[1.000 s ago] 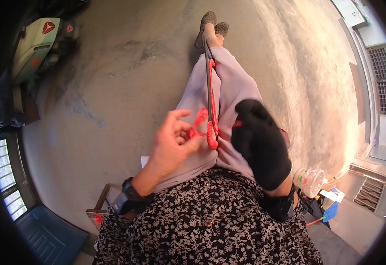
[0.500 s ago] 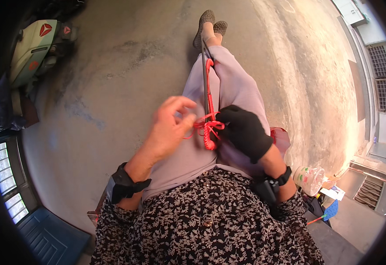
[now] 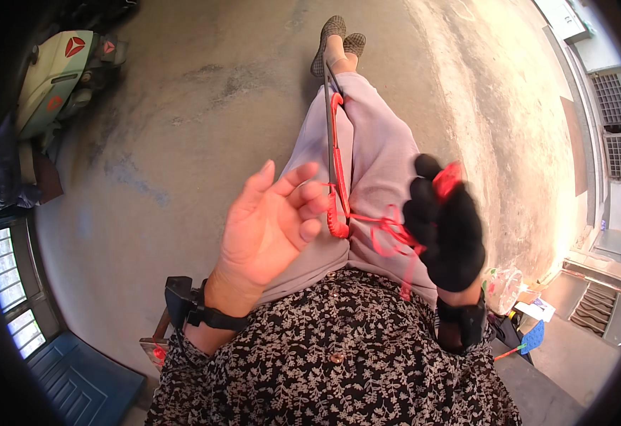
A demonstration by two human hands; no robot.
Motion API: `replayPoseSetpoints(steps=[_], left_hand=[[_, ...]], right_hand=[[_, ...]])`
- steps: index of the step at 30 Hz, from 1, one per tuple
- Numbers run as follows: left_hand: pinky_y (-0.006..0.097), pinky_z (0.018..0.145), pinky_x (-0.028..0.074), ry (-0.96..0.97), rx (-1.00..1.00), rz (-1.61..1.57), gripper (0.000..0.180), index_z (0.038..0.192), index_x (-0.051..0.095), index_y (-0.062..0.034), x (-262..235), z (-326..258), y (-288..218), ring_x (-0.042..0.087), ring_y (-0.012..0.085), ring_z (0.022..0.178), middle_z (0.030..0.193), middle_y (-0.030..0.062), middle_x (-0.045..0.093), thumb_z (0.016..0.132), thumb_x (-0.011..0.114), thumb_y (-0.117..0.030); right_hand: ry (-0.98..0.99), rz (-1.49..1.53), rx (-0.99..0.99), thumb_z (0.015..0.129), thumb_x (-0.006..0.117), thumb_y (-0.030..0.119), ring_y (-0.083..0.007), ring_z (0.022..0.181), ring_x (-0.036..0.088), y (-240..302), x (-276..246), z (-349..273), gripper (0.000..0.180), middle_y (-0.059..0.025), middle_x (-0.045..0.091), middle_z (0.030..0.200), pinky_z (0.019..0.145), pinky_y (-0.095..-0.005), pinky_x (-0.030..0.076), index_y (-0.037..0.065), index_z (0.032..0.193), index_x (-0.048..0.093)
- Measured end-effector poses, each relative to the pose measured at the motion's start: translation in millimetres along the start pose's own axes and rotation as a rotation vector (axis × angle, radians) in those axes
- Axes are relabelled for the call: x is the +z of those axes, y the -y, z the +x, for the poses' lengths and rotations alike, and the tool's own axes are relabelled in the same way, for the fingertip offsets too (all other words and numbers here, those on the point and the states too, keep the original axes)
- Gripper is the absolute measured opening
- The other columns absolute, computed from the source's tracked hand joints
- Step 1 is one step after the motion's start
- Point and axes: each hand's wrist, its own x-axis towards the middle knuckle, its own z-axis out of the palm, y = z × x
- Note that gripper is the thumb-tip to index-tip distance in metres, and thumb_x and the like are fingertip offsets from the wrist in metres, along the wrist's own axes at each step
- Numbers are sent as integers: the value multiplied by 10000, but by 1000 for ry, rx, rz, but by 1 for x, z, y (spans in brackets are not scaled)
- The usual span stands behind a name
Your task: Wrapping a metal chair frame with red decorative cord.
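Note:
A slim piece wrapped in red ribbon (image 3: 337, 167), hooked at its far end and curled at its near end, lies lengthwise over my legs. A dark strap (image 3: 328, 99) runs from it to my feet. My left hand (image 3: 257, 220), bare, is turned palm up beside its near end, fingers loosely curled and thumb apart; a short red strand shows by the fingertips. To the right, my right hand (image 3: 447, 231) in a black glove is closed on a bunch of red ribbon (image 3: 449, 179), blurred by motion. Loose loops of ribbon (image 3: 388, 233) stretch from the curled end to this hand.
My legs in pale trousers (image 3: 388, 142) extend over the concrete floor. A scooter (image 3: 55, 85) stands at the far left, and a dark blue panel (image 3: 83, 380) at the near left. On the right are a clear plastic bag (image 3: 503, 290) and a blue fly swatter (image 3: 532, 337).
My hands have moved apart. The right one has swung right, drawing the ribbon loops away from the wrapped piece; the left has turned palm up.

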Motion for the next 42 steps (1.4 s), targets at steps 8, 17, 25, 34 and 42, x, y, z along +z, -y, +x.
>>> replayPoseSetpoints(steps=[8,17,25,34,42], left_hand=[[183,387,268,-352,22,680,152,1085,534,-30,-24,-24,2,349,37,468,600,-49,385,984,511,-142],[188,388,282,-301,-141,767,193,953,571,-19,-12,-34,-1,349,31,453,549,-69,368,1004,503,-192],[229,563,511,-75,251,577,232,1135,584,15,16,-19,-7,632,189,875,1024,149,619,982,474,-122],[230,638,514,-238,295,1472,292,1200,612,-21,-35,29,16,612,107,740,971,52,657,910,582,-46],[215,588,493,-337,324,848,194,1101,591,-41,-21,8,-21,599,91,725,926,41,637,954,583,-167]], right_hand=[[182,-922,132,874,694,250,-56,643,564,-75,-9,49,304,-5,580,718,565,-226,464,37,1074,608],[47,138,-145,1009,484,327,-63,656,506,-18,-93,60,366,28,482,714,482,-190,382,13,1184,548],[-371,-1037,-573,1014,438,325,-217,825,652,12,-92,51,356,-100,657,970,704,-329,505,37,1149,596],[-29,-336,10,931,620,246,-145,853,651,-59,-12,64,435,-101,648,996,756,-275,525,27,1292,513],[-127,-831,-314,850,719,239,-181,965,654,-36,-26,67,582,-126,668,1023,837,-290,508,8,1325,477]])
